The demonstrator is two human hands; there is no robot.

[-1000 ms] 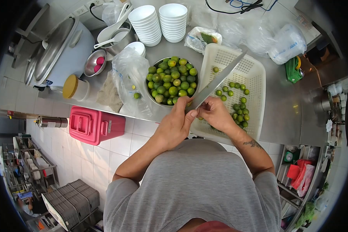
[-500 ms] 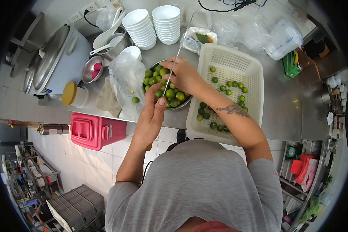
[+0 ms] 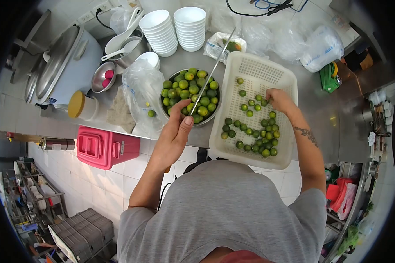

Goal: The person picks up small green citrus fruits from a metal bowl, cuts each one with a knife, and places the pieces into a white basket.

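Note:
My left hand (image 3: 173, 136) is closed around a long knife (image 3: 213, 72), its thin blade slanting up and right across the bowl's right side. The tip of a brownish handle shows below the hand. Under the blade sits a round metal bowl (image 3: 220, 105) heaped with small green limes (image 3: 184, 84). My right hand (image 3: 280, 101) reaches into the cream perforated plastic basket (image 3: 289, 79), fingers bunched beside a lime (image 3: 263, 102). Whatever those fingers may hold is hidden. More limes (image 3: 267, 136) lie scattered in the basket, thickest at its near right.
Two stacks of white bowls (image 3: 189, 28) stand behind the metal bowl. Left of it lie a clear plastic bag (image 3: 140, 87) and a cloth (image 3: 120, 111); farther left are a yellow-lidded tub (image 3: 80, 105) and a large pot (image 3: 70, 61). A pink bin (image 3: 105, 147) stands below the counter.
My right hand has moved from the limes in the bowl to the right side of the basket. The knife in my left hand now slants more to the right.

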